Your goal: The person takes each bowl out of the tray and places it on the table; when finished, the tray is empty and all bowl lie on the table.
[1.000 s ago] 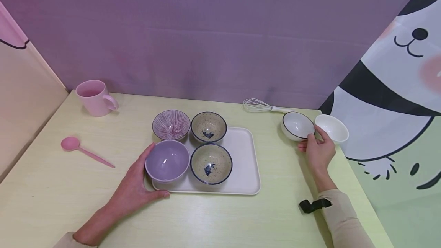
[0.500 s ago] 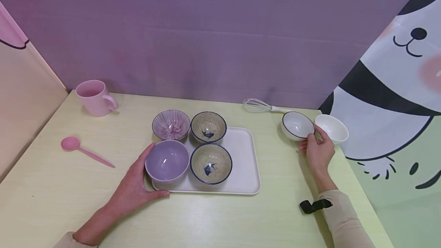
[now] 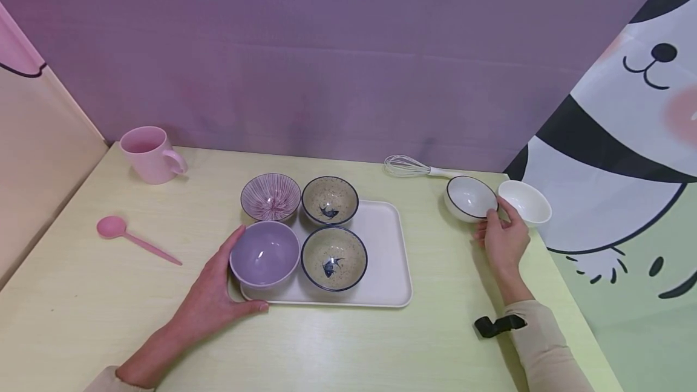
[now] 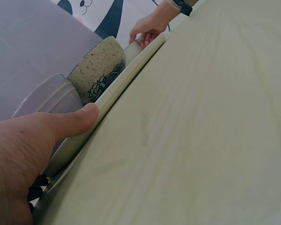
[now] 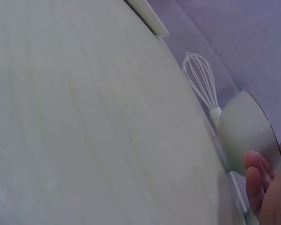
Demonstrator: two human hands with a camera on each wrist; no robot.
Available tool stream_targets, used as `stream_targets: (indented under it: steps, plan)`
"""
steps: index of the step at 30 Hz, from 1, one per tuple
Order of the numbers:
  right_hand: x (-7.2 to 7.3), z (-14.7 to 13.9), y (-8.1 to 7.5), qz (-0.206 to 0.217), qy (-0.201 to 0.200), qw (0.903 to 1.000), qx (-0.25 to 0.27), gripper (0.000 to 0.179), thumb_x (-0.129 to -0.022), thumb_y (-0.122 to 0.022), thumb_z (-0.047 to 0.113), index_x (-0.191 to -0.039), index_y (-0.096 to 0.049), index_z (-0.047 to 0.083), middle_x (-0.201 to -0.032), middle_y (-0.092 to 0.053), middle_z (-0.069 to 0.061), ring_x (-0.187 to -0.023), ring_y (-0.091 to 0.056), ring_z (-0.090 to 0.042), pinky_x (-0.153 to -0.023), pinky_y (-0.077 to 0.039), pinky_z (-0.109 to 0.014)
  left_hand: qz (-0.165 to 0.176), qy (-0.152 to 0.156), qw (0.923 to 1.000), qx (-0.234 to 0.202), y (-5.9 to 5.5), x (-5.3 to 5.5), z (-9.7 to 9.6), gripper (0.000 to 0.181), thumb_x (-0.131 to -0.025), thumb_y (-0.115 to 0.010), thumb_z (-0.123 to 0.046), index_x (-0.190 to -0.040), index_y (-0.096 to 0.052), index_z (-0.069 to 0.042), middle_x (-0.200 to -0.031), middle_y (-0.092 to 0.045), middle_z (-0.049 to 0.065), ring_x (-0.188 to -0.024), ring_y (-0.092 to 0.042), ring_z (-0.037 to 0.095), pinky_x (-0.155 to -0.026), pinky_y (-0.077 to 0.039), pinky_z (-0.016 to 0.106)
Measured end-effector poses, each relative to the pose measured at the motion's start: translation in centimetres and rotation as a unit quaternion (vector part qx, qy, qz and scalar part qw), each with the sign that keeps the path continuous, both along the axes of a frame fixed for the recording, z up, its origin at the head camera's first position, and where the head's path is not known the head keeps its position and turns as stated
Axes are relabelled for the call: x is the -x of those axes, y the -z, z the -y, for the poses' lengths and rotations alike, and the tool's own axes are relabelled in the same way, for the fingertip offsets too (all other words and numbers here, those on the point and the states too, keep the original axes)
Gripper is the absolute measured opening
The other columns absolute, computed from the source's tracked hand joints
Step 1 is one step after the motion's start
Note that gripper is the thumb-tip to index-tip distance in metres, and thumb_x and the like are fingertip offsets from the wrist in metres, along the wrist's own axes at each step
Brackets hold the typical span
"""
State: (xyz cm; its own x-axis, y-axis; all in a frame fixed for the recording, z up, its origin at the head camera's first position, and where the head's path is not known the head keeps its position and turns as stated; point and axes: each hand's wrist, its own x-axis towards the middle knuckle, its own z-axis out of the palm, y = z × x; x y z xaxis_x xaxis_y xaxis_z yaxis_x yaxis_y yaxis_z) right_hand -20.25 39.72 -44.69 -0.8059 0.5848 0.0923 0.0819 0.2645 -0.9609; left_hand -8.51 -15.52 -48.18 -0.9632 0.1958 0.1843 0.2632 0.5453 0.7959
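Observation:
My left hand (image 3: 212, 295) spreads around the front left corner of the white tray (image 3: 381, 259). Its thumb lies along the tray's front edge, and its straight fingers run beside a lavender bowl (image 3: 265, 254); their tips are partly hidden. Next to that bowl are a speckled bowl with a blue fish (image 3: 334, 259), a second speckled bowl (image 3: 330, 200) and a purple-striped bowl (image 3: 270, 197). At the far right, my right hand (image 3: 505, 241) pinches the near-right rim of a white bowl with a dark rim (image 3: 471, 198). A plain white bowl (image 3: 524, 203) stands just beyond those fingers.
A white whisk (image 3: 408, 166) lies at the table's back edge, its handle reaching behind the dark-rimmed bowl. On the left are a pink mug (image 3: 149, 156) and a pink spoon (image 3: 136, 239). A purple cloth wall (image 3: 327, 77) closes off the back.

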Motion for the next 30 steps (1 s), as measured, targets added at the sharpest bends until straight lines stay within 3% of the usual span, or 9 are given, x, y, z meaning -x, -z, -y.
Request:
stream_targets:
  steps: [22, 30]
  plan:
    - [-1.0, 0.8, -1.3, -0.041, -0.001, 0.9979, -0.049, 0.046, -0.111, -0.056, 0.018, -0.156, -0.064, 0.008, -0.061, -0.068, 0.015, -0.045, -0.061, 0.0, -0.045, -0.05, -0.013, 0.001, -0.001, 1.0, 0.003, 0.0, -0.1, 0.0, 0.146, -0.067, -0.109, -0.044, -0.179, -0.017, -0.023, -0.176, -0.037, 0.019, -0.158, -0.039, 0.05, -0.125, -0.034, 0.076]
    - [-1.8, 3.0, -2.2, -0.067, -0.031, 0.9935, -0.087, 0.041, -0.112, -0.058, 0.019, -0.15, -0.07, 0.009, -0.066, -0.066, 0.016, -0.047, -0.06, -0.001, -0.05, -0.053, -0.013, -0.001, -0.001, 1.0, 0.002, 0.0, -0.1, 0.0, 0.146, -0.067, -0.109, -0.045, -0.179, -0.018, -0.023, -0.176, -0.038, 0.019, -0.158, -0.039, 0.05, -0.125, -0.034, 0.076]
